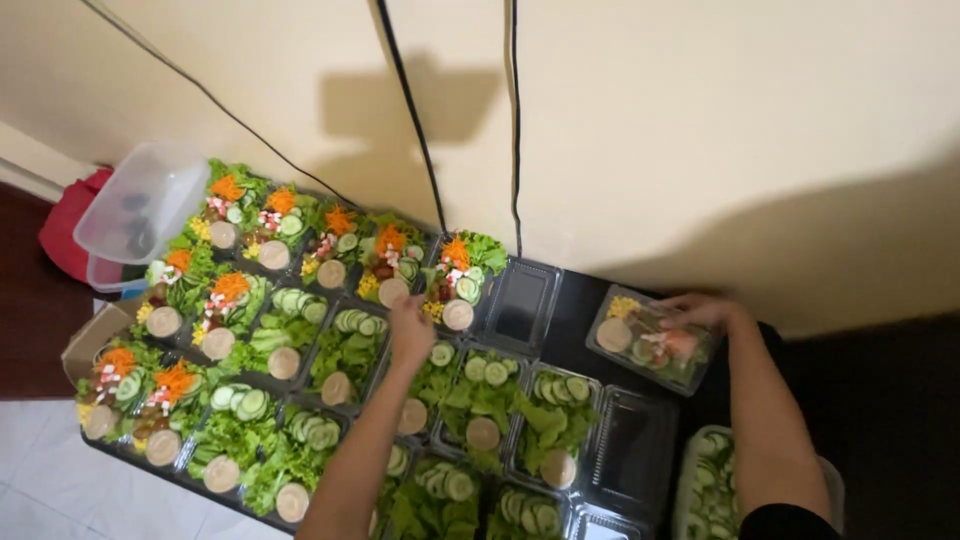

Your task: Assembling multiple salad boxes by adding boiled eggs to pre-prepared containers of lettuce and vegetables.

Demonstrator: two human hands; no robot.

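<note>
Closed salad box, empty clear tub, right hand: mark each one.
closed salad box (640,350), head view, on its clear lid.
empty clear tub (140,205), head view, on its side wall.
right hand (695,312), head view, on the back of the hand.

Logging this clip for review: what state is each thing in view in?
Clear plastic salad box under right hand: lid shut, filled.
Open salad trays on black table: lids off, filled with greens, some also with carrot.
Empty clear plastic lid: lying flat, empty.
Clear plastic tub: tilted, nearly empty.
Left hand: reaching over trays.
Right hand: resting on box.
</note>
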